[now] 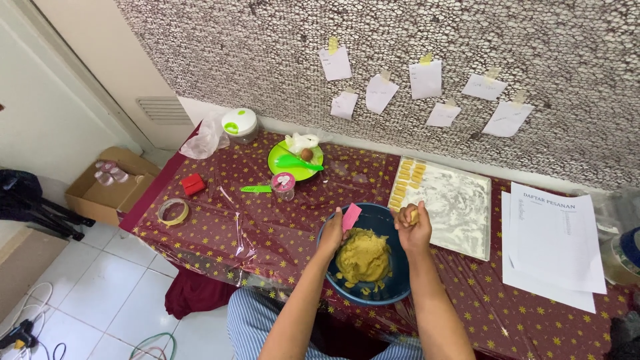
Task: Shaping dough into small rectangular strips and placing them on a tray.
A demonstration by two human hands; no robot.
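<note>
1. Nearest: striped trousers [250,323] at frame bottom, both forearms reaching up over table edge.
2. Blue bowl [393,283] on maroon star-print tablecloth [220,230], w/ big lump of yellow dough [363,257] inside, crumbs near front rim.
3. Left hand [332,233] at bowl's left rim, fingers closed on pink scraper [351,216], blade tilted up over dough.
4. Right hand [415,225] above bowl's right rim, curled tight round small dough piece [414,215], just beside tray.
5. Floured white tray [460,213] right of bowl; rows of small shaped dough pcs [405,180] along its left side.
6. Paper sheets [557,243] right of tray, overlapping.
7. Left of bowl: small pink-lidded jar [283,185], green knife [257,189], red box [193,184], tape roll [173,211].
8. Further back: green plate [295,162] w/ green spatula on it, lidded container [240,125], plastic bag [205,139].
9. Far: textured wall [233,53] w/ paper notes [425,79] taped up.
10. Floor left: cardboard box [113,187].
</note>
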